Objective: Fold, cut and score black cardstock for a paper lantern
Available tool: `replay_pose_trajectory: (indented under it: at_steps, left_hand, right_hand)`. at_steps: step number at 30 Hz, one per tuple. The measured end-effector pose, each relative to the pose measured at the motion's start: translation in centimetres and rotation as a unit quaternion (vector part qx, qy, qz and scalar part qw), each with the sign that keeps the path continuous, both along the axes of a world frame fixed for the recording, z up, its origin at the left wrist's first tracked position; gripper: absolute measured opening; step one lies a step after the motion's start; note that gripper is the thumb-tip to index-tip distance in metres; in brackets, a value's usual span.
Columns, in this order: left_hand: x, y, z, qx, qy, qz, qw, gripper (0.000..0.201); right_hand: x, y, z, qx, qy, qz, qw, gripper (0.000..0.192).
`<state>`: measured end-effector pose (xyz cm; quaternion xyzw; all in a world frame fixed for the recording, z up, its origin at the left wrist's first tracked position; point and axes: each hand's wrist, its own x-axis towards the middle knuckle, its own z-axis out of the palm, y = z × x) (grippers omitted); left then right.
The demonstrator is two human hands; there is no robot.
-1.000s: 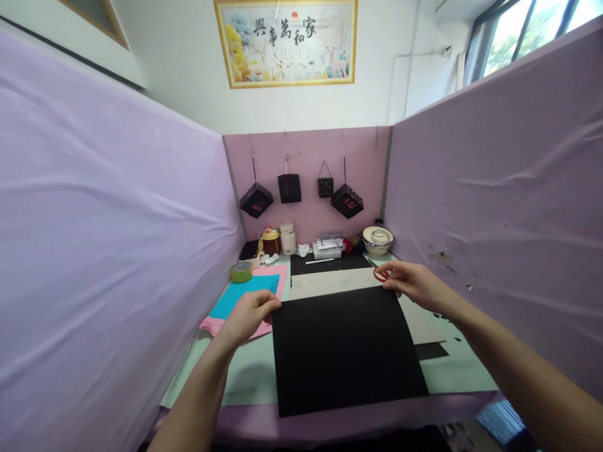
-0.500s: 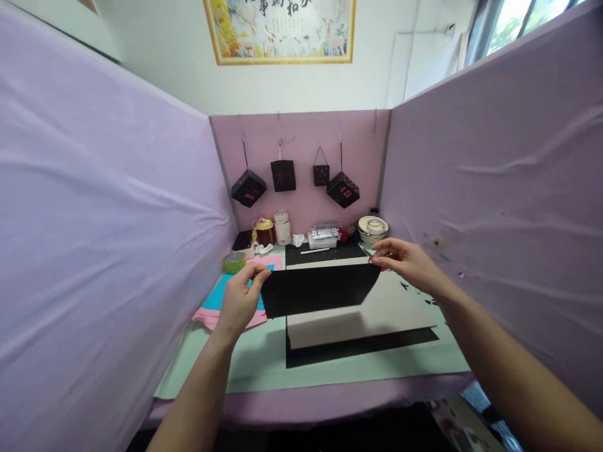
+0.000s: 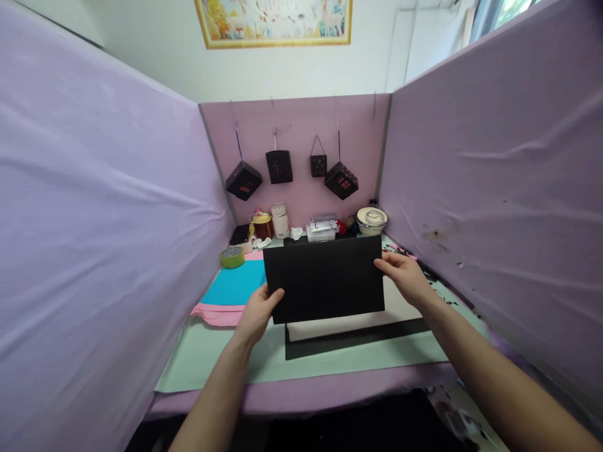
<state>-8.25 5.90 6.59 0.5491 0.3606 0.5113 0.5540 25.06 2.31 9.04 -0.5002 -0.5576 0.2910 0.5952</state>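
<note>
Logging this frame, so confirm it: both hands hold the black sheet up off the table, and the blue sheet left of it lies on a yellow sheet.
One detail is wrong. The head view shows the blue sheet lying on a pink sheet, not a yellow one. The rest stands: the left hand and right hand hold the black sheet up off the table, with the blue sheet to its left.

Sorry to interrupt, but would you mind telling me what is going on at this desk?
A person holds a black sheet up off the table with both hands, the left hand at its lower left corner and the right hand at its right edge. Beneath it lie a pale board on another black sheet; blue paper on pink paper lies left.
</note>
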Motion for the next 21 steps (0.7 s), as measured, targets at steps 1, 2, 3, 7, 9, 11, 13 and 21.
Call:
replay_pose_trajectory:
  at_steps: [1,2,3,7,9,11,13,21]
  left_hand:
    - [0.2,-0.1,-0.4,-0.021,-0.010,-0.018,1.000,0.053]
    - [0.4,-0.3,-0.8,-0.038,-0.018,-0.028,0.999,0.052]
    - [0.6,-0.4,-1.1,-0.051,-0.023,-0.031,0.998,0.050]
    - [1.1,-0.7,-1.9,-0.068,-0.031,-0.028,0.997,0.046]
    - [1.1,-0.6,-2.1,-0.054,-0.023,-0.029,0.998,0.041]
    - [1.0,-0.4,-2.0,-0.019,-0.002,-0.021,1.000,0.038]
    - [0.7,-0.3,-1.7,0.027,0.032,0.005,0.999,0.037]
    - [-1.0,1.2,-2.3,0.335,0.318,0.061,0.885,0.022]
  right_hand:
    - [0.1,0.0,-0.1,-0.009,0.015,0.004,1.000,0.038]
    - [0.2,0.0,-0.2,-0.020,0.030,0.013,0.999,0.038]
    - [0.2,-0.1,-0.3,-0.033,0.047,0.024,0.998,0.037]
    - [0.4,-0.3,-1.3,-0.079,0.098,0.085,0.988,0.038]
    - [0.6,-0.5,-1.8,-0.071,0.098,0.093,0.988,0.038]
    - [0.8,-0.6,-1.9,-0.023,0.086,0.049,0.995,0.034]
    - [1.2,-0.7,-1.7,0.045,0.056,-0.003,0.997,0.028]
    - [4.4,0.6,-4.2,0.186,-0.270,-0.032,0.944,0.014]
